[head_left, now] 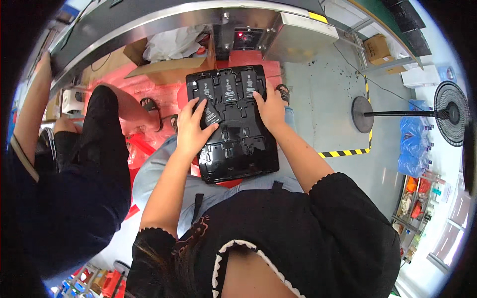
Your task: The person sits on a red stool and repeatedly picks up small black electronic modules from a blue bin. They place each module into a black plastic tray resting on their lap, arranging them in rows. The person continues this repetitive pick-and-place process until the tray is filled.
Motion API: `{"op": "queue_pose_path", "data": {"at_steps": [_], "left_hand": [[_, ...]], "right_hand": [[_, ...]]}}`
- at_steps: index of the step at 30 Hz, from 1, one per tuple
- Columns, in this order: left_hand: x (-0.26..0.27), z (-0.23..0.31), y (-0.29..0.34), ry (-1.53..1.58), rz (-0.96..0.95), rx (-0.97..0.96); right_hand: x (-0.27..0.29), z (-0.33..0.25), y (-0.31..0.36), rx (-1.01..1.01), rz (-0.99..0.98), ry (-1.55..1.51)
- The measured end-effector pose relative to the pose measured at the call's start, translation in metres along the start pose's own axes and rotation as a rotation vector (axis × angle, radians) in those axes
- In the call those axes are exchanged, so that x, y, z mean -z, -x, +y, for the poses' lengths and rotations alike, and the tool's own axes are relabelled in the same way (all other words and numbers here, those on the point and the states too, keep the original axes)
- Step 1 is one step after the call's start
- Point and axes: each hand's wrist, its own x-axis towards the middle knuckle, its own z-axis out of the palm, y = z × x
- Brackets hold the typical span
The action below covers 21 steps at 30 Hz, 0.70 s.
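A black moulded plastic tray [238,166] lies across my lap, its upper row of pockets holding flat black batteries with pale print, such as the middle battery [228,85] and the right battery [248,82]. My left hand [190,130] is over the tray's left side. Between its index finger and thumb sits a tilted flat battery [211,115], out of line with the pockets. My right hand [271,111] grips the tray's right edge, with the thumb on top by the right battery and the fingers along the rim. The lower pockets hold no batteries.
A metal workbench [164,22] runs ahead, with an open cardboard box [174,69] beneath it on red sheeting. Another person's leg [102,119] is close on my left. To the right stand a black fan [449,113] on a round base and striped floor tape [345,153].
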Motion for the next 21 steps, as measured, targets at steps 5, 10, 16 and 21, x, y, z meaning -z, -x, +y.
{"op": "queue_pose_path", "data": {"at_steps": [5, 10, 16, 21], "left_hand": [[-0.001, -0.016, 0.009, -0.171, -0.166, -0.148], [-0.006, -0.016, 0.026, -0.137, -0.142, -0.126], [0.003, -0.011, 0.019, -0.053, -0.27, -0.093], [0.025, -0.002, 0.006, -0.132, -0.432, -0.178]], "right_hand": [[0.011, 0.011, 0.009, 0.063, 0.037, 0.264], [0.09, -0.063, -0.028, 0.266, -0.515, 0.144], [0.216, -0.183, -0.134, 0.539, 0.099, -0.259], [0.194, -0.195, -0.29, 0.245, 0.182, 0.353]]}}
